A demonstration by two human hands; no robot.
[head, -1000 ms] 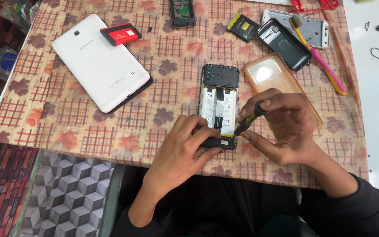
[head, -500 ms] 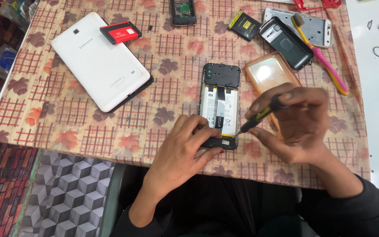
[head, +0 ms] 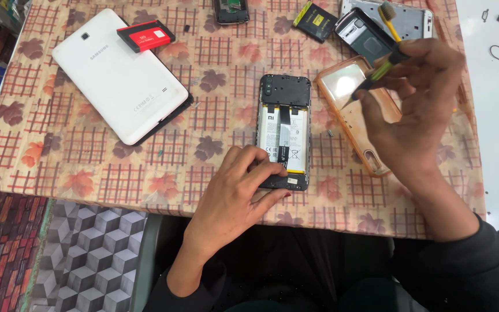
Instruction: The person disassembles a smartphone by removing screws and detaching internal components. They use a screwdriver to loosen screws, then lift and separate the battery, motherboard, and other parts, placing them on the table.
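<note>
Nearest the body, the left hand [head: 235, 193] is laid flat on the worktop [head: 88, 179], and its fingertips are pressed on the bottom end of the opened phone [head: 284, 130]. The fingers are spread out and not closed around anything. The phone is placed face down near the middle of the worktop, with its back cover off, so the battery and small inner parts can be seen.

The phone looks light, thin and stiff. Its open inside looks easy to break, so it is best held by the hard outer edges, not by the battery or the thin flat strip down the middle.

A bit further out, the right hand [head: 420, 98] is raised above the clear orange phone case [head: 345, 92]. Its fingers are closed tight on a small screwdriver [head: 373, 75] with a yellow and black handle. The tip is pointed down and left, in the air, well apart from the phone.

Further back, a white tablet [head: 119, 75] is seen with a red battery [head: 145, 36] on it. A black battery [head: 314, 13] and a grey phone frame [head: 417, 20] are at the far edge.
</note>
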